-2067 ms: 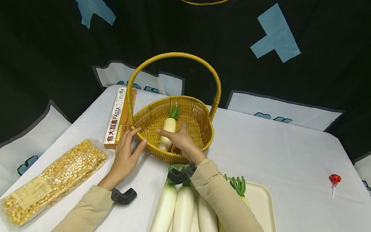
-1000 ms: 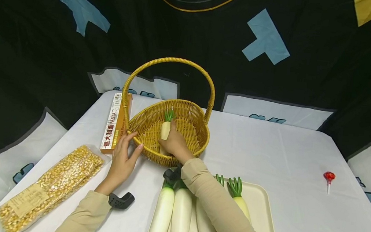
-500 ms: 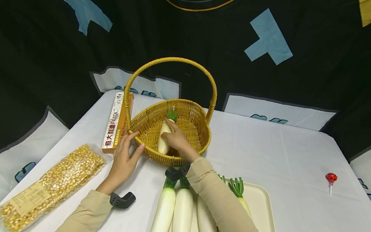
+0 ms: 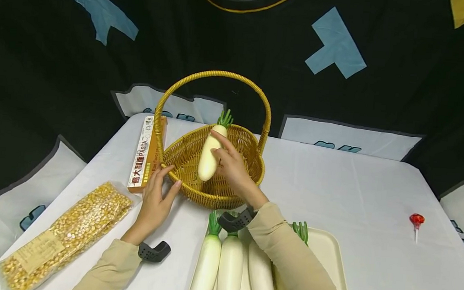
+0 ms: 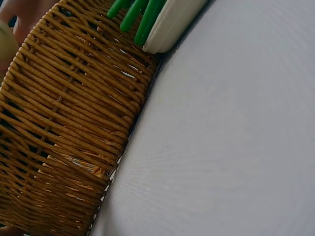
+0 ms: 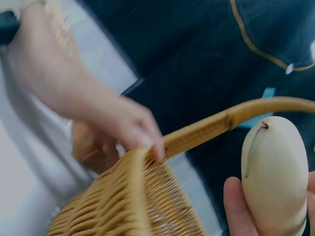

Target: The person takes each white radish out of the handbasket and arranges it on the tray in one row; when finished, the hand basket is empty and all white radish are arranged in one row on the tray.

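Observation:
My right hand (image 4: 232, 165) grips a white radish (image 4: 211, 154) with a green leafy top, tilted over the wicker basket (image 4: 227, 204). In the right wrist view the radish (image 6: 273, 172) shows its pale root end between thumb and fingers. My left hand (image 4: 156, 203) holds the basket's left rim near the foot of its arched handle; in the right wrist view the left hand's fingertips (image 6: 157, 150) curl over that rim. The left wrist view is filled by the basket's woven side (image 5: 69, 123). No other radish shows inside the basket.
A cream tray (image 4: 328, 250) with several white radishes (image 4: 229, 273) lies in front of the basket, partly under my right forearm. Left of the basket are a pasta box (image 4: 144, 155) and a bag of corn kernels (image 4: 66, 236). A red lollipop (image 4: 417, 219) lies far right.
The radish, low in the basket before, has been lifted by my right hand and its leafy top now rises above the back rim. My left hand stays at the basket's rim.

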`<state>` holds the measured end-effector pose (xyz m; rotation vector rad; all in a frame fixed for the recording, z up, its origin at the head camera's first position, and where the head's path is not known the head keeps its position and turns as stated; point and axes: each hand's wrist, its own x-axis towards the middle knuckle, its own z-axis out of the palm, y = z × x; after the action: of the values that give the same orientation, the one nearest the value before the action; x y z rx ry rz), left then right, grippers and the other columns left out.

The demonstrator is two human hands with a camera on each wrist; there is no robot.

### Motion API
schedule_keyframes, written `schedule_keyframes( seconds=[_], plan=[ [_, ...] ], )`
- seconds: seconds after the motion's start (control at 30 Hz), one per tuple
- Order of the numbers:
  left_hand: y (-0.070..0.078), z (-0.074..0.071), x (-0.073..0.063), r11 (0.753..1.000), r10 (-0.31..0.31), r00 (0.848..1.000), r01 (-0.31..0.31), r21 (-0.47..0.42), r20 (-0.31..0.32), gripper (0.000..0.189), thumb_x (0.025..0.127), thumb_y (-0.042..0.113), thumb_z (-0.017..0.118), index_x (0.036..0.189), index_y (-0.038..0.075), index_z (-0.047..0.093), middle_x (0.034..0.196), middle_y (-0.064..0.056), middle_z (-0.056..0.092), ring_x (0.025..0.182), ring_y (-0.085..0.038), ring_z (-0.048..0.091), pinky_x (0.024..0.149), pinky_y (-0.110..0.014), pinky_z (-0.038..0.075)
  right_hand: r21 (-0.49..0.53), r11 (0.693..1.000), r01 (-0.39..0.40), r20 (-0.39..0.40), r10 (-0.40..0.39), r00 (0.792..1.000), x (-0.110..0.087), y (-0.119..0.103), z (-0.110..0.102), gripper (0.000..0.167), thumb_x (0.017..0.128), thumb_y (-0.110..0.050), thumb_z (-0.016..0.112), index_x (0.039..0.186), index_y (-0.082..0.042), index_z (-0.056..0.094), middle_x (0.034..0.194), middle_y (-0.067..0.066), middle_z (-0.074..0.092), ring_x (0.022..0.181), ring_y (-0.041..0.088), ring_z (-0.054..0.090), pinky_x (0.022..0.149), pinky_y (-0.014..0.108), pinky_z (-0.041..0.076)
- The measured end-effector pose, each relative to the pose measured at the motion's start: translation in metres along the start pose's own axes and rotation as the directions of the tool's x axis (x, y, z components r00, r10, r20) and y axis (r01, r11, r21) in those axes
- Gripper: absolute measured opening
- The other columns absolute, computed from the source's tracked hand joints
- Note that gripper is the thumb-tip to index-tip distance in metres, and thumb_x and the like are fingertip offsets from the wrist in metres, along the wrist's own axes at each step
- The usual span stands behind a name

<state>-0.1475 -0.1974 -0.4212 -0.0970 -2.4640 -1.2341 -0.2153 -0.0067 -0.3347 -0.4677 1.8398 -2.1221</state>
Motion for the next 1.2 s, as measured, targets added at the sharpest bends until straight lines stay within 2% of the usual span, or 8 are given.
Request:
schedule_keyframes(
  seconds=[0.2, 0.37, 0.5, 0.6, 0.7, 0.83, 0.97, 1.2],
  plan=[
    [-0.002, -0.003, 0.002, 1.000, 0.003, 1.000, -0.003, 0.009, -0.015, 0.049, 0.092, 0.032, 0.049, 0.136, 0.016, 0.035, 0.148, -0.018, 0.021, 0.137, -0.039, 0.016, 0.106, -0.063, 0.004, 0.102, 0.994, 0.036, 0.009, -0.037, 0.999, -0.016, -0.027, -0.002, 0.047, 0.094, -0.011, 0.035, 0.139, -0.025, 0.033, 0.140, 0.011, 0.030, 0.100, 0.020, 0.048, 0.072, 0.027, 0.048],
    [-0.003, -0.004, 0.002, 1.000, 0.008, 1.000, -0.008, 0.012, -0.019, 0.049, 0.092, 0.032, 0.049, 0.136, 0.016, 0.035, 0.148, -0.018, 0.021, 0.137, -0.038, 0.016, 0.107, -0.062, 0.004, 0.105, 0.994, 0.039, 0.013, -0.041, 0.999, -0.036, -0.046, -0.010, 0.047, 0.094, -0.011, 0.035, 0.139, -0.023, 0.032, 0.140, 0.008, 0.027, 0.099, 0.020, 0.048, 0.072, 0.027, 0.048],
    [-0.004, -0.005, 0.001, 1.000, 0.004, 1.000, -0.003, 0.013, -0.023, 0.049, 0.092, 0.032, 0.049, 0.136, 0.015, 0.035, 0.148, -0.017, 0.022, 0.137, -0.038, 0.016, 0.106, -0.063, 0.004, 0.013, 0.999, 0.036, 0.052, -0.037, 0.998, -0.055, -0.064, -0.024, 0.045, 0.094, -0.016, 0.036, 0.138, -0.025, 0.032, 0.140, 0.004, 0.026, 0.100, 0.020, 0.048, 0.074, 0.028, 0.048],
    [-0.005, -0.004, 0.001, 1.000, 0.010, 1.000, -0.010, 0.007, -0.021, 0.050, 0.092, 0.031, 0.050, 0.136, 0.015, 0.035, 0.147, -0.016, 0.023, 0.137, -0.037, 0.017, 0.106, -0.063, 0.004, -0.135, 0.991, 0.017, 0.095, -0.004, 0.995, -0.075, -0.076, -0.039, 0.043, 0.094, -0.020, 0.039, 0.136, -0.030, 0.034, 0.137, 0.003, 0.031, 0.104, 0.019, 0.048, 0.082, 0.033, 0.048],
    [-0.005, -0.002, 0.001, 1.000, 0.013, 1.000, -0.013, 0.004, -0.022, 0.049, 0.092, 0.031, 0.050, 0.136, 0.015, 0.035, 0.147, -0.016, 0.024, 0.137, -0.037, 0.017, 0.106, -0.062, 0.004, -0.298, 0.954, 0.006, 0.132, 0.035, 0.991, -0.097, -0.084, -0.054, 0.042, 0.094, -0.023, 0.044, 0.135, -0.033, 0.036, 0.130, 0.006, 0.040, 0.107, 0.021, 0.049, 0.088, 0.038, 0.046],
    [-0.003, -0.001, 0.000, 1.000, 0.011, 1.000, -0.010, 0.004, -0.024, 0.049, 0.092, 0.032, 0.050, 0.136, 0.017, 0.035, 0.147, -0.017, 0.023, 0.137, -0.037, 0.017, 0.106, -0.062, 0.004, -0.494, 0.869, -0.005, 0.122, 0.076, 0.990, -0.128, -0.089, -0.074, 0.043, 0.092, -0.030, 0.050, 0.133, -0.037, 0.038, 0.133, 0.001, 0.043, 0.114, 0.024, 0.049, 0.089, 0.039, 0.044],
    [-0.002, 0.000, 0.000, 1.000, 0.014, 1.000, -0.014, 0.004, -0.020, 0.049, 0.092, 0.032, 0.050, 0.136, 0.016, 0.035, 0.147, -0.018, 0.023, 0.137, -0.038, 0.017, 0.106, -0.063, 0.004, -0.603, 0.798, -0.017, 0.100, 0.098, 0.990, -0.155, -0.087, -0.095, 0.040, 0.092, -0.032, 0.051, 0.130, -0.038, 0.041, 0.139, -0.006, 0.038, 0.117, 0.027, 0.049, 0.091, 0.039, 0.044],
    [-0.002, 0.001, -0.001, 1.000, 0.015, 1.000, -0.015, 0.008, -0.016, 0.049, 0.092, 0.031, 0.050, 0.136, 0.015, 0.036, 0.147, -0.018, 0.023, 0.137, -0.038, 0.017, 0.106, -0.063, 0.004, -0.644, 0.763, -0.064, 0.183, 0.234, 0.955, -0.200, -0.072, -0.133, 0.036, 0.094, -0.023, 0.048, 0.130, -0.025, 0.045, 0.134, 0.010, 0.041, 0.100, 0.009, 0.055, 0.079, 0.023, 0.048]
  ],
)
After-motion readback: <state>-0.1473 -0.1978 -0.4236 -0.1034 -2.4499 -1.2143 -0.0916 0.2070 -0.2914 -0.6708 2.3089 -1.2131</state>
